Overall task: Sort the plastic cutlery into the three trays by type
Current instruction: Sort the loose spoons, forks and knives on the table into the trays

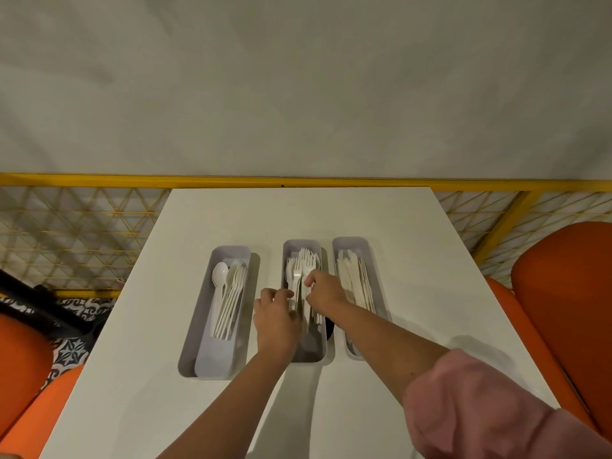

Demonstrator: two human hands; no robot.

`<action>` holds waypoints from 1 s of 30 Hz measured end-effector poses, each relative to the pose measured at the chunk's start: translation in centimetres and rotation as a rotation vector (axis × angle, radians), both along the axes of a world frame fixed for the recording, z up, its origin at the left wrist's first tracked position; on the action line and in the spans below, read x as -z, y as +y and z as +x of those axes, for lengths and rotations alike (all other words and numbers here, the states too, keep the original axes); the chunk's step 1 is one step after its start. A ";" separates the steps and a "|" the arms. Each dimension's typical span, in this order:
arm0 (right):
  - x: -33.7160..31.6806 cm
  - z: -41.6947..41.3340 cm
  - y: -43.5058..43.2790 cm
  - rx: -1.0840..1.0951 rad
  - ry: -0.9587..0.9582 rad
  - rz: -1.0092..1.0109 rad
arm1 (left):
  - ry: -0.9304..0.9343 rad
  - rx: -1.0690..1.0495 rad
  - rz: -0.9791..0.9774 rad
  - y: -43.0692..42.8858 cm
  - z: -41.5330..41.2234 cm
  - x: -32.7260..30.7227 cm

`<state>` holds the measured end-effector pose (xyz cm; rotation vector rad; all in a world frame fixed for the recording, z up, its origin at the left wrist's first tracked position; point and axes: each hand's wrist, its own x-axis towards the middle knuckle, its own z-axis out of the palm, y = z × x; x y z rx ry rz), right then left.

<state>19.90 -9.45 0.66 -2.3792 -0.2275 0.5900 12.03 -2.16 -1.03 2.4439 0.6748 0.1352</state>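
Three grey trays stand side by side on the white table. The left tray holds the spoons. The middle tray holds the forks, tines pointing away from the person. The right tray holds the knives.

Both hands are in the middle tray. The left hand has its fingers curled over the fork handles at the tray's left wall and appears to grasp them. The right hand pinches a fork handle just below the tines. No loose cutlery shows on the table, so sorting looks nearly complete; this reads as squaring up the fork bundle.

Risks noted:
- Rounded pale shapes under the fork heads may be spoon bowls. I cannot tell. If they are, the tray is mis-sorted.
- The tines interlock, so lifting one fork could drag its neighbours over the low wall.
- The right forearm crosses the right tray, and a dropped wrist could disturb the knives.
- The trays are light and may slide if pushed sideways.
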 end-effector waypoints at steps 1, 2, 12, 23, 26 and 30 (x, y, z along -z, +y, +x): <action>0.1 0.0 0.0 -0.017 -0.009 -0.023 | 0.009 0.001 -0.002 0.2 0.0 0.1; 0.2 0.1 0.0 -0.031 -0.024 -0.045 | 0.021 0.007 -0.008 0.2 0.0 0.2; -0.9 -0.4 -0.8 -0.143 -0.059 -0.061 | 0.060 0.057 -0.040 0.1 -0.2 0.2; -4.2 -1.3 -8.7 -0.199 -0.088 -0.247 | -0.088 0.271 -0.158 -2.8 -0.3 -2.3; -4.4 -1.5 -12.6 -0.128 -0.080 -0.344 | -0.094 0.403 -0.191 -4.5 -0.7 -2.8; -4.1 -2.3 -17.9 -0.028 -0.080 -0.407 | -0.071 0.479 -0.224 -6.2 -1.3 -3.1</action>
